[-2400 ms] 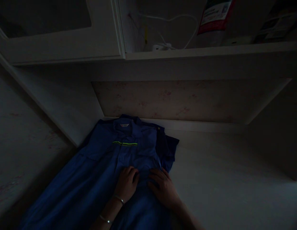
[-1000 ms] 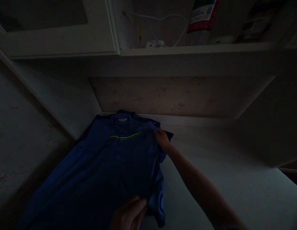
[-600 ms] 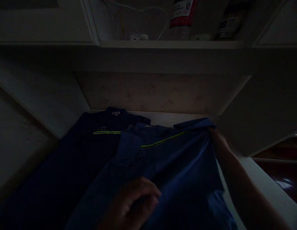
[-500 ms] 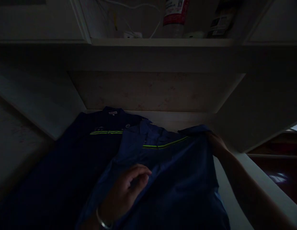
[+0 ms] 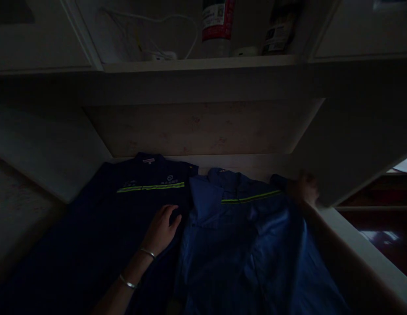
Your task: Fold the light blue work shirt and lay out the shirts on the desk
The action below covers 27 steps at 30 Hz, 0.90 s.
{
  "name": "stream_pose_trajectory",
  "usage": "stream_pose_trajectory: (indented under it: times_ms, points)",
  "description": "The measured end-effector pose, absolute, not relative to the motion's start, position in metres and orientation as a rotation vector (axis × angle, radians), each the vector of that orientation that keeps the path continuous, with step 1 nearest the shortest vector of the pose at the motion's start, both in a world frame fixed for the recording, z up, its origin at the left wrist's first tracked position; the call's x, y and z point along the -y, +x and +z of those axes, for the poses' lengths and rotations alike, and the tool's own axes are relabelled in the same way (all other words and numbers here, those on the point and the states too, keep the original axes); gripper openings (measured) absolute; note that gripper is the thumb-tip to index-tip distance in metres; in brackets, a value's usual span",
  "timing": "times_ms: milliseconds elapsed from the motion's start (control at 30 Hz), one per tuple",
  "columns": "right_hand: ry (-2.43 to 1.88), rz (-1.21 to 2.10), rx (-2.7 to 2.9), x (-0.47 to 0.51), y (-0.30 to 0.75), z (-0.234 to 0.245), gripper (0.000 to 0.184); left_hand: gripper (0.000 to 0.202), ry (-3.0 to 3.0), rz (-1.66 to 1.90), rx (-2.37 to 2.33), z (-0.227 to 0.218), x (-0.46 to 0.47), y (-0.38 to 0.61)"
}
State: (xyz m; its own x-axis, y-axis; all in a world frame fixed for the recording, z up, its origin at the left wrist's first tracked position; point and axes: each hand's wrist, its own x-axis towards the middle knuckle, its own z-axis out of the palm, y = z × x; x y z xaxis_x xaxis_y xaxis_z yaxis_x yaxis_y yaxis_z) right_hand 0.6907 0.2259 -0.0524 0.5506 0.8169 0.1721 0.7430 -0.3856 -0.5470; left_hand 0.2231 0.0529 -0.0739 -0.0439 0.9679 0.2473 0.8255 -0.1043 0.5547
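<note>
Two work shirts lie side by side on a pale surface in a dim alcove. The dark navy shirt (image 5: pixel 101 218) is on the left, with a green-yellow stripe across the chest. The brighter blue shirt (image 5: pixel 243 245) lies on the right with a similar stripe. My left hand (image 5: pixel 162 227) rests on the navy shirt at its right edge, fingers loosely curled against the cloth, two bracelets on the wrist. My right hand (image 5: pixel 303 188) is closed on the blue shirt's far right shoulder, close to the alcove's right wall.
A shelf (image 5: pixel 203 63) runs above the alcove with a white cable and plug (image 5: pixel 157 54), a red-labelled bottle (image 5: pixel 216 22) and a dark packet (image 5: pixel 277 28). The white side panel (image 5: pixel 354 144) closes the right. The surface's right edge (image 5: pixel 364 253) drops to a dark floor.
The blue shirt has been drawn off the navy one and to the right, and now lies flat beside it. My left hand has shifted from the blue shirt's side onto the navy shirt.
</note>
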Motion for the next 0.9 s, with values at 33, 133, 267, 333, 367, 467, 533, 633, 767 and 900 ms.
stream_pose_trajectory:
  times_ms: [33, 133, 267, 333, 367, 467, 533, 633, 767, 900]
  points:
    - [-2.140, 0.116, 1.462, -0.216, 0.673, -0.056, 0.055, 0.037, 1.944, 0.874, -1.915, -0.074, -0.062, 0.230]
    - [-1.878, 0.125, 2.081, -0.176, 0.613, -0.078, 0.045, 0.045, 1.923, 0.852, -1.920, -0.073, -0.091, 0.259]
    - [-1.703, 0.206, 2.434, -0.122, 0.550, -0.113, 0.049, 0.056, 2.279, 0.714, -1.910, -0.082, -0.112, 0.307]
    - [-1.670, 0.245, 2.475, -0.108, 0.537, -0.124, 0.051, 0.056, 2.424, 0.595, -1.859, -0.092, -0.113, 0.324]
    - [-1.665, 0.267, 2.482, -0.104, 0.535, -0.128, 0.051, 0.050, 2.461, 0.538, -1.831, -0.097, -0.113, 0.329]
    - [-1.650, 0.353, 2.511, -0.099, 0.538, -0.131, 0.053, 0.017, 2.453, 0.449, -1.797, -0.108, -0.114, 0.324]
    - [-1.639, 0.436, 2.544, -0.099, 0.544, -0.129, 0.054, 0.023, 2.417, 0.465, -1.821, -0.109, -0.119, 0.308]
    - [-1.509, 0.675, 2.624, -0.102, 0.561, -0.122, 0.059, 0.025, 2.077, 0.727, -2.018, -0.103, -0.128, 0.267]
    - [-1.308, 1.126, 2.396, -0.135, 0.603, -0.107, 0.050, 0.016, 1.384, 0.905, -2.245, -0.095, -0.132, 0.191]
    - [-1.814, 0.592, 2.016, -0.207, 0.654, -0.089, 0.042, 0.013, 1.220, 0.996, -2.389, -0.085, -0.125, 0.140]
